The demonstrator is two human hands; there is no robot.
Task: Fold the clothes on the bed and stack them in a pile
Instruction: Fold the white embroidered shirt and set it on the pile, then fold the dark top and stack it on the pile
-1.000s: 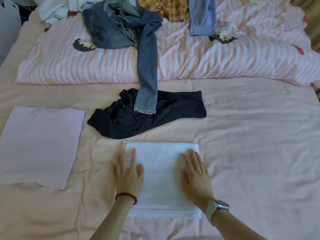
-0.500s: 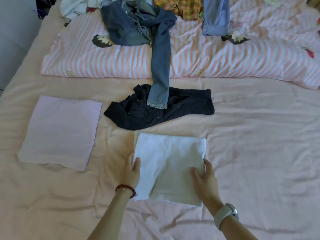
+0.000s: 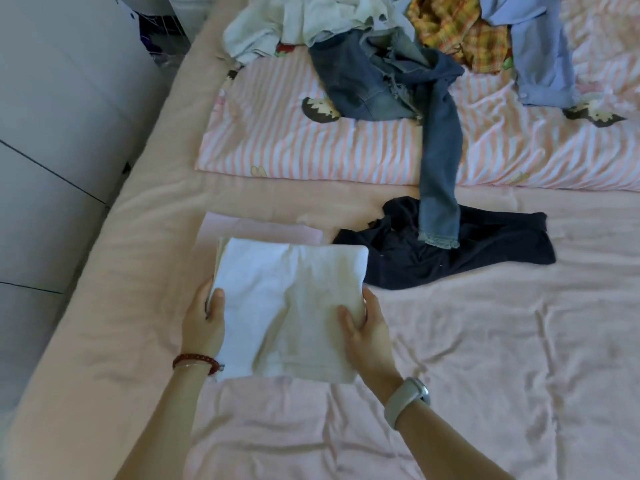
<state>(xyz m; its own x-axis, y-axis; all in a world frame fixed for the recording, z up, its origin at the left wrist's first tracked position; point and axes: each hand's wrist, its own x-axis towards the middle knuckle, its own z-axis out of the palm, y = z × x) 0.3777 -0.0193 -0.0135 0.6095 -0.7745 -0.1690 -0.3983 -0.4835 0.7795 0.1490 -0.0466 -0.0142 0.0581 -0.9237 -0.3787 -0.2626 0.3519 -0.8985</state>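
Observation:
A folded white garment is held above the bed, over the folded pale lilac garment, of which only the far edge shows. My left hand grips the white garment's left edge, thumb on top. Its right edge is gripped by my right hand, thumb also on top. An unfolded black garment lies just right of them. Blue jeans trail from the striped duvet down onto the black garment.
The pink bed sheet spreads to the right. A pink striped duvet at the back carries a pile: a pale top, a yellow plaid shirt and a light blue shirt. Grey cabinet fronts border the bed's left side.
Both hands went from pressing flat on the white garment to gripping its side edges. They lifted it and carried it left, over the lilac garment.

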